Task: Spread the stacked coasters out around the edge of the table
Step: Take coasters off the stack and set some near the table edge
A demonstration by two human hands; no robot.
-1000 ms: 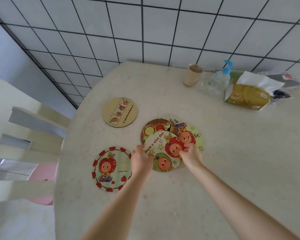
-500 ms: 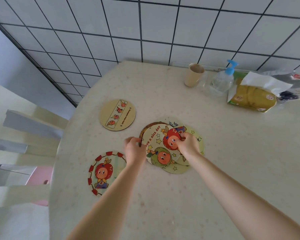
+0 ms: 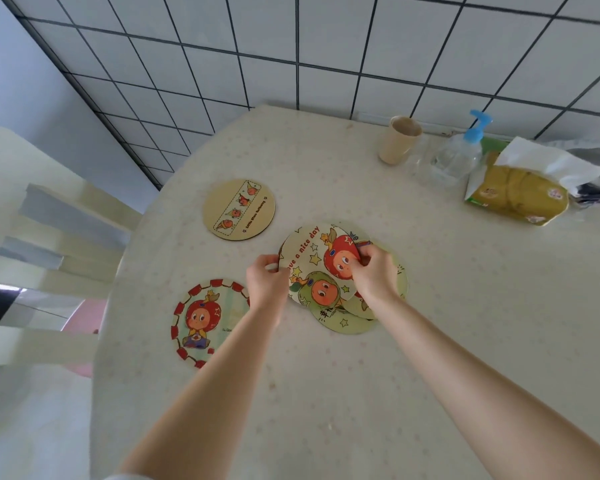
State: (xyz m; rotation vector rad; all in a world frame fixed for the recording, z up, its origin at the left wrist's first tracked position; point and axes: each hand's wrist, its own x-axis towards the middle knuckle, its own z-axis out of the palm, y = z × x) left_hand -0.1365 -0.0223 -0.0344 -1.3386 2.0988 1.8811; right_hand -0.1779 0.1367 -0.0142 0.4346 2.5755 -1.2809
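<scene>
A pale speckled table (image 3: 430, 358) with a rounded left edge stands against a wall of white tiles (image 3: 326, 39) with dark grout; a cream slatted chair (image 3: 49, 220) sits just off the table's left side; at the far right, near the wall, stand a beige cup (image 3: 398, 140), a clear pump bottle with a blue top (image 3: 459, 157) and a yellow tissue pack (image 3: 520, 195) with a white sheet sticking out. The fanned pile of coasters (image 3: 340, 317) lies near the middle of the table, the discs overlapping and slipped toward the near right; the top coaster (image 3: 316, 268) is round, so it has no long axis, but its lettering "a nice day" runs up and to the right, and its left edge is tilted off the pile. The left hand (image 3: 267, 285) pinches that raised left rim between thumb and fingers; the right hand (image 3: 373, 275) has its fingers curled and pressed on the coaster's right side, over the red cartoon face. Two coasters lie apart already: a tan one with a strip drawing (image 3: 239, 209) toward the far left, and a red-bordered one (image 3: 208, 317) at the near left edge, partly under the left forearm. Bare tabletop spreads wide along the near edge and the right side.
</scene>
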